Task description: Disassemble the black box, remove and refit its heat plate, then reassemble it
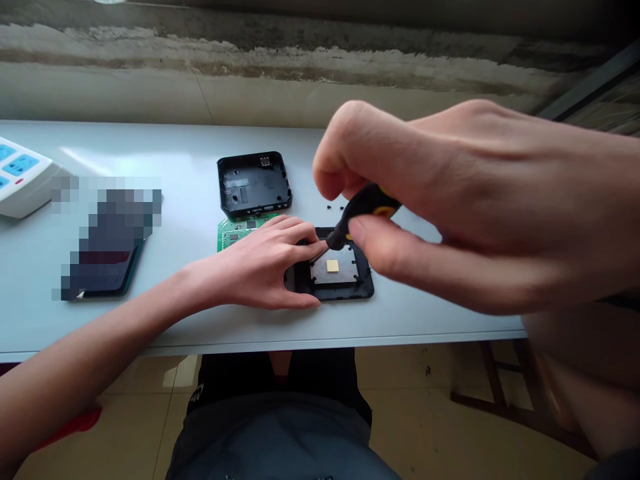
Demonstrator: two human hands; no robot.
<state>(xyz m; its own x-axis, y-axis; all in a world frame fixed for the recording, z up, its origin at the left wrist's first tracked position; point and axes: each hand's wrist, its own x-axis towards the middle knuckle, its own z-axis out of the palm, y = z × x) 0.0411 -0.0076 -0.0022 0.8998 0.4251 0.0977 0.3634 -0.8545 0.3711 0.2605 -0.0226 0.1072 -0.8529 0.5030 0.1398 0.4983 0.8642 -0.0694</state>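
My right hand (pixel 425 207) is closed round a screwdriver (pixel 343 230) with a black and yellow handle, pointed down and left. Its tip is hidden near my left fingers, so contact cannot be made out. Below lies a black plastic case half (pixel 366 288) holding a grey metal plate (pixel 345 273) with a small yellowish square pad (pixel 333 266). My left hand (pixel 270 263) spans the left side of this case half, thumb at the near edge and fingers toward the far edge, gripping it. Partly under my left hand is a green circuit board (pixel 235 233).
The other black case half (pixel 255 183) lies open side up behind the board. Small dark screws (pixel 329 207) lie to its right. A phone (pixel 113 257), partly pixelated, and a white power strip (pixel 30 180) are on the left of the white table (pixel 190 330).
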